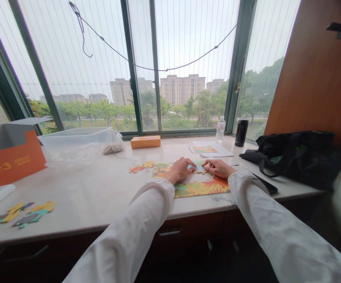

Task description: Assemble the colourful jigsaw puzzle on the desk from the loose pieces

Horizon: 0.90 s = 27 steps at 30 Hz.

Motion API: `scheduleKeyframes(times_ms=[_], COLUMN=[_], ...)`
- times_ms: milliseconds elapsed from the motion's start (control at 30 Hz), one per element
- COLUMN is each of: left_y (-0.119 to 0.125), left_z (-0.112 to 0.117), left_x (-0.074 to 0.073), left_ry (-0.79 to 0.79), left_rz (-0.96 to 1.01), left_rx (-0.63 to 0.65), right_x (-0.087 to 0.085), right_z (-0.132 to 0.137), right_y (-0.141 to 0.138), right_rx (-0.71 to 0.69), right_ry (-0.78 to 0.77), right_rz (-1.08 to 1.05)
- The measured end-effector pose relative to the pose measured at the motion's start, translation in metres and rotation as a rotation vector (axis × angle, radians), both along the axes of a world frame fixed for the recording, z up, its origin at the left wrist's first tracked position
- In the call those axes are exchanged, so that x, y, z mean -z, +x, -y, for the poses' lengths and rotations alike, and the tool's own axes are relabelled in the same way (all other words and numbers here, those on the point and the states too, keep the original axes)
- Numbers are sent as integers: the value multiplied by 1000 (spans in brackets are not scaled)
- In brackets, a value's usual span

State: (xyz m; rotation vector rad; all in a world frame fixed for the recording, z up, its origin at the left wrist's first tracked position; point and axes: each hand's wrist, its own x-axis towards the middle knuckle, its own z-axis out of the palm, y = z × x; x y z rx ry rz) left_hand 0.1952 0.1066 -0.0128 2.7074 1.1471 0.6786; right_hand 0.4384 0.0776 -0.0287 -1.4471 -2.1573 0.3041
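At the bottom of the view, sleeves: two white sleeves (147,208) reach forward over the near edge of a pale, marbled surface (99,188)
Left front, pieces: two joined clusters of puzzle pieces (37,214) lie flat, side by side, well apart from the hands
Jigsaw: the partly built jigsaw (201,190) lies flat on the surface in front of the person, bare surface showing through a gap in its middle
Left hand: the left hand (182,169) rests over the jigsaw, fingers bent down at the light-blue pieces (200,169); I cannot tell whether they grip one
Right hand: the right hand (218,168) faces it from the other side of those pieces, fingers bent, thumb and forefinger close together; I cannot tell whether they are clamped on a piece
Beside the jigsaw: small joined pieces (142,167) to the left, a dark flat device (267,184) by the right sleeve, a black bag (300,153) beyond
Back of the surface: open orange box (11,157), translucent tub (73,135), long orange box (145,142), papers with a colored picture (204,149), clear bottle (220,130), black flask (241,133)
Window: a knotted cord (166,70) sags across it, trees and tall buildings (182,88) outside
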Motion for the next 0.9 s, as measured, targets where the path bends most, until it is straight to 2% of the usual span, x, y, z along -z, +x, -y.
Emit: scheduleKeyframes(times_ms=[233, 600, 900], left_y=[-2, -2, -2], left_z=[-4, 8, 6], left_x=[-2, -13, -4], left_ry=[68, 55, 63], left_rz=[-103, -123, -161], left_rx=[38, -15, 8], right_x=[-2, -4, 1], right_z=[2, 5, 1], right_y=[-1, -3, -1], right_rx=[0, -6, 11], right_ry=[-32, -12, 30], right_rz=[-3, 20, 29])
